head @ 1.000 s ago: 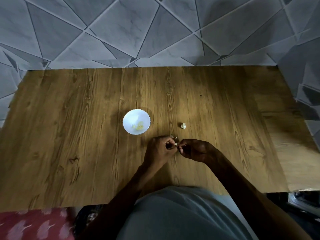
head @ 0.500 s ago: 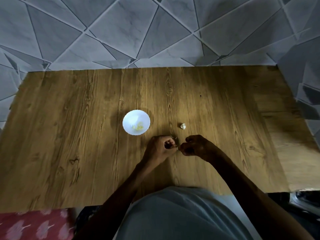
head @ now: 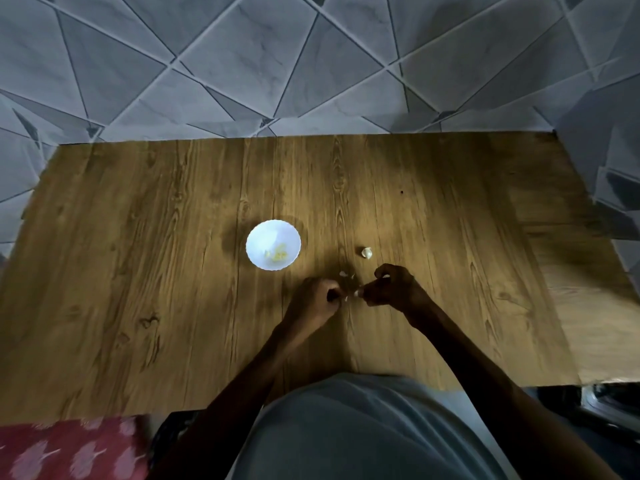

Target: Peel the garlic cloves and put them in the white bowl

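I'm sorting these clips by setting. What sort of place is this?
Probably a home kitchen or dining corner: a wood-grain table against a grey tiled wall, with a small white bowl and a loose garlic clove on it.

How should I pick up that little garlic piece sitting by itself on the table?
Probably from straight above: pinch the garlic clove across its fat middle with thumb and finger. It is small and rounded and lies alone on the table, nothing touching it, so its sides are free. The right hand is nearest.
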Tool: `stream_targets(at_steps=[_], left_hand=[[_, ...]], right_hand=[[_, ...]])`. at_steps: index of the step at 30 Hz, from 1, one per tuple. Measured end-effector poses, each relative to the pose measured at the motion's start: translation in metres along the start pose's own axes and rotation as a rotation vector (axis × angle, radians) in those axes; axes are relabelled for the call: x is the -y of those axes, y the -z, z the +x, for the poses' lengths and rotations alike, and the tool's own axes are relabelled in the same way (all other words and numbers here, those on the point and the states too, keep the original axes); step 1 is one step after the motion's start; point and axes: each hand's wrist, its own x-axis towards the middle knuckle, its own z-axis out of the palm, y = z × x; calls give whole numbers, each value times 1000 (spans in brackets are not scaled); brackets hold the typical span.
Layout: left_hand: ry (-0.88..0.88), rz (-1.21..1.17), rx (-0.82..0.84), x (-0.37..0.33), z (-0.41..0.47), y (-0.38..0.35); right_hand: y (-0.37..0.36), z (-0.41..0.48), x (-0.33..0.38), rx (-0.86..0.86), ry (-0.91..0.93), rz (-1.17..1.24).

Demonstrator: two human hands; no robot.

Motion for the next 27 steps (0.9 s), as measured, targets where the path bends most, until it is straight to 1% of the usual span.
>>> stream_targets(at_steps=[2,5,8,13,15,20,24,27], left_hand=[[-33,-103,-5,-2,1,2],[-87,-216,45,-7,2,4],[-132,-222,74,-10,3,6],[-147,-263,74,-12,5,7],[-157,-287,85,-12,5,8],[-174,-316,109,-9,8,10],[-189,-299,139,-10,8,10],[-185,-297,150,-11,7,11]], right_hand=[[1,-1,0,20,-9,72],[6,-4,-4,99,15,142],[9,-4,-7,152,16,74],[11,-7,-5,249,23,79],[10,-7,-3,258,11,162],[8,-5,4,241,-69,282],[4,-5,11,221,-105,163],[2,-4,14,183,-148,180]])
